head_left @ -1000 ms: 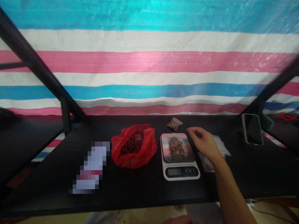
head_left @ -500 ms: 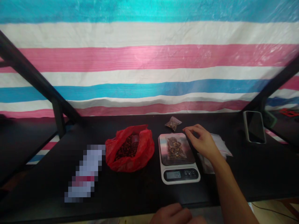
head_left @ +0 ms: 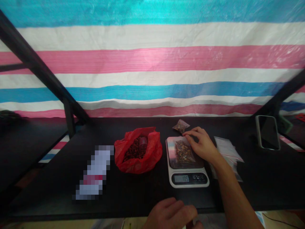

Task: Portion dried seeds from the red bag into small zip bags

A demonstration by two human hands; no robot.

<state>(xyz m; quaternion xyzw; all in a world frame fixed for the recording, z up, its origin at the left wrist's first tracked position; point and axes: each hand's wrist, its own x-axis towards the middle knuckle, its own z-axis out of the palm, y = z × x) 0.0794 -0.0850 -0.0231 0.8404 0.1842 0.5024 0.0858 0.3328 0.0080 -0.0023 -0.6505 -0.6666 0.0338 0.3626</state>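
Right hand (head_left: 201,144): shifts inward since the earlier frame, from beside the back corner of the scale (head_left: 190,170) to the top edge of the sachet (head_left: 184,151); thumb and forefinger tips come close together there, but whether they pinch it cannot be told.
Left hand (head_left: 170,213): rises further into view at the near edge of the table (head_left: 147,198), fingers curled; any grip is cut off below.
Sachet: lies on the plate (head_left: 171,159), full of brown pieces; its seal is unreadable, and if loose, a lift by one corner could spill them.
Display (head_left: 182,178): appears to read 10.9; pressure from a resting fingertip could falsify it.
Small sachet (head_left: 181,125): sits behind the scale, just beside the fingertips; a stray forefinger could push it away.
Pale bags (head_left: 227,149): lie right of the scale, partly hidden by the forearm (head_left: 227,181); a low sweep could scatter them.
Red bag (head_left: 140,167): gapes left of the scale, cup (head_left: 143,143) inside; a knock could tip out its contents.
Phone (head_left: 268,133): appears propped, far right; a jolted table might topple it.
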